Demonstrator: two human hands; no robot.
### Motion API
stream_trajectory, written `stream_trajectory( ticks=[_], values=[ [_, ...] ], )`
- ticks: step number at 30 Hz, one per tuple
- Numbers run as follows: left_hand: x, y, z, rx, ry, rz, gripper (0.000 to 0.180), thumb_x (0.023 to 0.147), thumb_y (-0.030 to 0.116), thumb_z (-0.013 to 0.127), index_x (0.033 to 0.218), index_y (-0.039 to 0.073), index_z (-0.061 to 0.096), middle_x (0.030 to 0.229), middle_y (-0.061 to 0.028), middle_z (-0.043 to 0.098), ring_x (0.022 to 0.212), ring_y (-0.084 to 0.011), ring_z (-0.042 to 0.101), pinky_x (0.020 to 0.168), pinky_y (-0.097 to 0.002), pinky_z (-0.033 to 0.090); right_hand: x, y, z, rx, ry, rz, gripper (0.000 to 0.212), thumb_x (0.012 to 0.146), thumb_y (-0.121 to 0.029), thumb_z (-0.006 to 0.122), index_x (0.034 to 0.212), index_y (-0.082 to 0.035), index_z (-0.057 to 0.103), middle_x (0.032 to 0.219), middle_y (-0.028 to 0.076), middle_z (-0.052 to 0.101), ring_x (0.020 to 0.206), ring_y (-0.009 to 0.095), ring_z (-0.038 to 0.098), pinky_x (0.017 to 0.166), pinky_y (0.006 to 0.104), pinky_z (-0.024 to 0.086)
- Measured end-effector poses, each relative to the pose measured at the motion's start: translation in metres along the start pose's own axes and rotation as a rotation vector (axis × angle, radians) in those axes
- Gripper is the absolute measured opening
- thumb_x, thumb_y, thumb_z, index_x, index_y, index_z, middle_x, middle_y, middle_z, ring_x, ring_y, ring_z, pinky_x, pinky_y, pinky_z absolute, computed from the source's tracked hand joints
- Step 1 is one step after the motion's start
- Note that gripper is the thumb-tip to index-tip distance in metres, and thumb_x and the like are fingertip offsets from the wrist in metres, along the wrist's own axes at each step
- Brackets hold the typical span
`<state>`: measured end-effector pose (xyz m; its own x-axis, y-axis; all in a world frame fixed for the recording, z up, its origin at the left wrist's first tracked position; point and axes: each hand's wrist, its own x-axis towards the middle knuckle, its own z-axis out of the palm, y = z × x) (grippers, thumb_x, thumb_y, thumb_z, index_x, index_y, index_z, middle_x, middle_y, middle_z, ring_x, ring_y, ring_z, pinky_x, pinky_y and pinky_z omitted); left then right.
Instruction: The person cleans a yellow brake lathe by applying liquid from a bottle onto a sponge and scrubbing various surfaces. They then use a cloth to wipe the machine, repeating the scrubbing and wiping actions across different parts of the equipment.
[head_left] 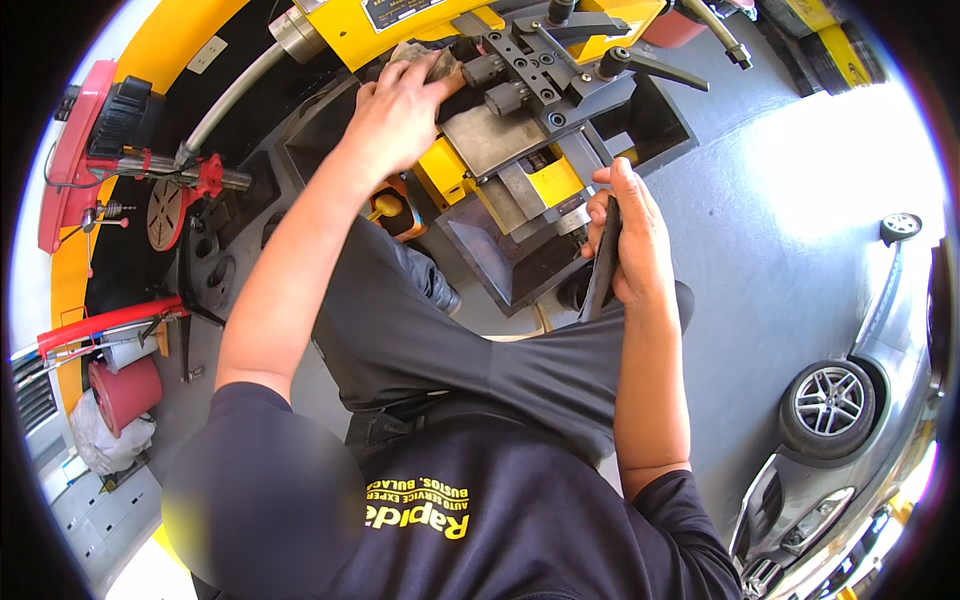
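Note:
Before me stands a yellow and black lathe-like machine (495, 140) with a tool block (545, 75) carrying black knobs and a lever. My left hand (395, 112) reaches to its far left side, fingers bent over a crumpled grey-brown rag (440, 66) by the knurled knobs (486, 70). What lies beneath the rag is hidden. My right hand (640, 235) is closed around a dark flat strip (601, 262), thumb pointing up, just right of the machine's handwheel (573, 220). The strip's material cannot be made out.
A red drill press (90, 160) stands at the left, with a red bucket (125, 395) below it. Under the machine sits a black tray (500, 255). A grey car (840, 470) is parked at the right. My legs (470, 370) are close to the machine.

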<state>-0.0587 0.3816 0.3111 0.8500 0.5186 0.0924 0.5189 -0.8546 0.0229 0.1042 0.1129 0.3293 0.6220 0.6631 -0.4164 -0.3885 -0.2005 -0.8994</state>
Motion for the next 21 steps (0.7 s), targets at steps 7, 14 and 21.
stream_trajectory(
  ticks=[7, 14, 21],
  values=[
    [-0.051, 0.060, 0.003, -0.002, 0.099, 0.014, 0.080, 0.089, -0.002, 0.063, 0.161, 0.033, 0.057, 0.174, -0.0203, 0.040, 0.156, -0.0516, 0.041, 0.127, -0.0619, 0.038, -0.002, 0.017, -0.005, 0.097, 0.119, -0.004, 0.048, 0.110, -0.052, 0.068, 0.123, -0.006, 0.066, 0.082, 0.000, 0.060, 0.062, 0.009, 0.055, 0.057, 0.0292, 0.051],
    [-0.069, 0.101, 0.002, -0.069, 0.155, 0.034, 0.075, 0.090, 0.000, 0.064, 0.157, 0.033, 0.063, 0.170, -0.0178, 0.044, 0.150, -0.0493, 0.044, 0.120, -0.0602, 0.044, 0.003, 0.015, 0.007, 0.140, 0.267, -0.216, 0.042, 0.108, -0.050, 0.073, 0.109, -0.008, 0.070, 0.093, -0.003, 0.063, 0.080, 0.007, 0.058, 0.074, 0.0251, 0.048],
    [-0.077, 0.086, -0.010, -0.282, 0.133, 0.159, 0.046, 0.088, 0.004, 0.068, 0.131, 0.016, 0.082, 0.155, -0.0092, 0.064, 0.140, -0.0364, 0.058, 0.114, -0.0483, 0.050, -0.003, 0.012, 0.015, 0.232, 0.225, -0.187, 0.041, 0.108, -0.047, 0.074, 0.115, -0.007, 0.069, 0.096, -0.002, 0.066, 0.085, 0.007, 0.062, 0.079, 0.0277, 0.055]
  ],
)
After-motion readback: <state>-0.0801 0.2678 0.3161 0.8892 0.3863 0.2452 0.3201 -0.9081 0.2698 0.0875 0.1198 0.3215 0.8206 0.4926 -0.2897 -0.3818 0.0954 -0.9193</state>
